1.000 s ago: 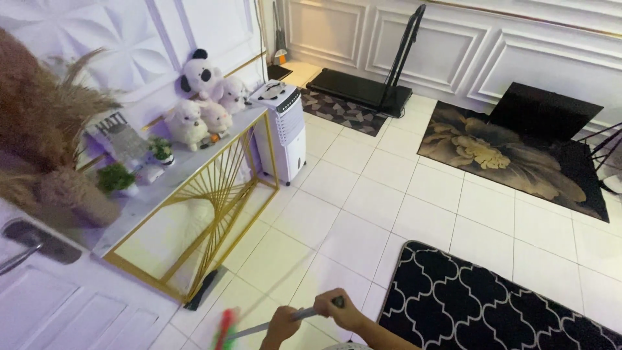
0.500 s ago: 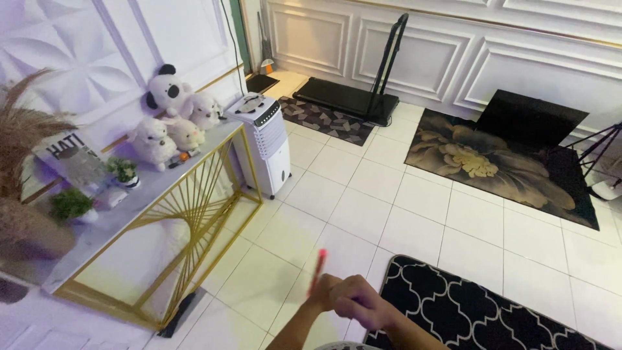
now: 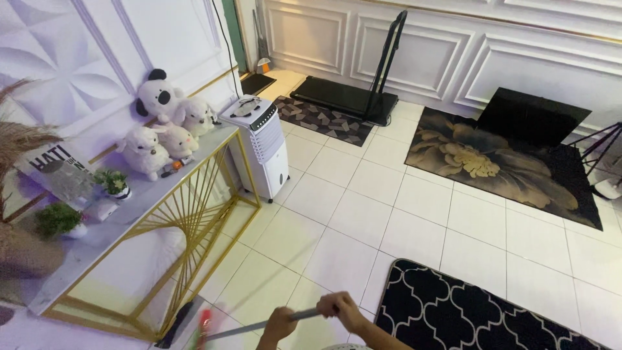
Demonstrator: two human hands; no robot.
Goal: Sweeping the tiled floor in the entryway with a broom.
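Both of my hands grip a thin grey pole (image 3: 256, 326) low in the head view, at the bottom edge. My left hand (image 3: 278, 324) holds it further down, my right hand (image 3: 341, 309) holds the upper end. The pole slants down to the left and ends in a blurred red and green head (image 3: 203, 326) near the floor, close to the foot of the gold console table (image 3: 194, 214).
Plush toys (image 3: 165, 123), small potted plants (image 3: 113, 183) and a sign stand on the console table. A white air cooler (image 3: 258, 146) stands beside it. A black patterned rug (image 3: 479, 311) lies right of my hands, a floral rug (image 3: 499, 162) and a treadmill (image 3: 346, 97) farther off.
The pole pointed up away from me half a second ago; now it has swung down to the left, its head near the table's foot. The view shifted slightly right.
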